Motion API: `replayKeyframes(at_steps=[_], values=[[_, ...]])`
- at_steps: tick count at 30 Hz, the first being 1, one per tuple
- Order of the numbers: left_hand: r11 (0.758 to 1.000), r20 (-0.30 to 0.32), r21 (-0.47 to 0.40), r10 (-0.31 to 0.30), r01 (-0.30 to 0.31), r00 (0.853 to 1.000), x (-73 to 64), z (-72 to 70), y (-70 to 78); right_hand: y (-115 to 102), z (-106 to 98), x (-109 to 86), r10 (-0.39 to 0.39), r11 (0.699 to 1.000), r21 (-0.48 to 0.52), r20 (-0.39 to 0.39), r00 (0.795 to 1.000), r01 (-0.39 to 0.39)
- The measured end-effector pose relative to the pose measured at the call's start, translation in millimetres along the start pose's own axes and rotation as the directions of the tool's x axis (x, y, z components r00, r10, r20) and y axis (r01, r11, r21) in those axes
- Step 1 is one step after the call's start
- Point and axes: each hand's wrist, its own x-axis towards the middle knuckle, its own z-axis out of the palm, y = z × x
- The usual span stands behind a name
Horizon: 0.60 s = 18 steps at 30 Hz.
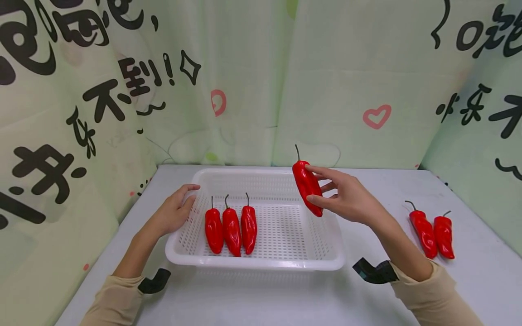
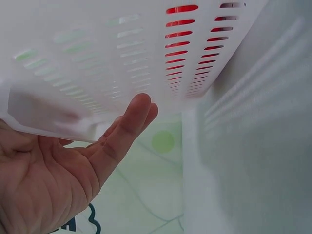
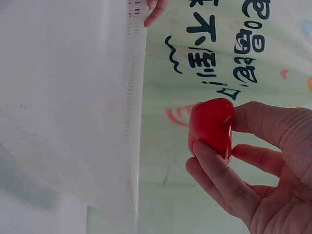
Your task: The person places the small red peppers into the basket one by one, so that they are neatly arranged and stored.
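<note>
My right hand (image 1: 344, 192) pinches a glossy red pepper (image 1: 306, 183) between thumb and fingers, its thin dark stem pointing up. It is held above the right part of the white perforated basket (image 1: 254, 262). In the right wrist view the same pepper (image 3: 210, 127) shows end-on, with fingers on both sides. My left hand (image 1: 177, 210) grips the basket's left rim; in the left wrist view its fingers (image 2: 122, 131) reach along the outside of the wall. Three red peppers (image 1: 231, 231) lie side by side in the basket's left half, stems toward the back.
Two more red peppers (image 1: 428, 233) lie on the white table (image 1: 261, 299) to the right of the basket. A pale green curtain (image 1: 326, 81) with dark lettering and hearts hangs behind and at both sides. Black straps (image 1: 375, 270) are at both sleeve cuffs.
</note>
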Motion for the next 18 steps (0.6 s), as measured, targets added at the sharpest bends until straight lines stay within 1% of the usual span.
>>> replayKeyframes(at_steps=[9, 18], values=[[1.000, -0.004, 0.004, 0.000, 0.000, 1.000, 0.6, 1.3, -0.8, -8.5, 9.0, 11.2, -0.009, 1.000, -0.013, 0.021, 1.000, 0.009], [1.000, -0.005, 0.008, -0.018, 0.018, 1.000, -1.8, 0.6, 1.3, -10.8, 11.0, 17.6, 0.000, 1.000, -0.009, 0.059, 0.998, 0.000]])
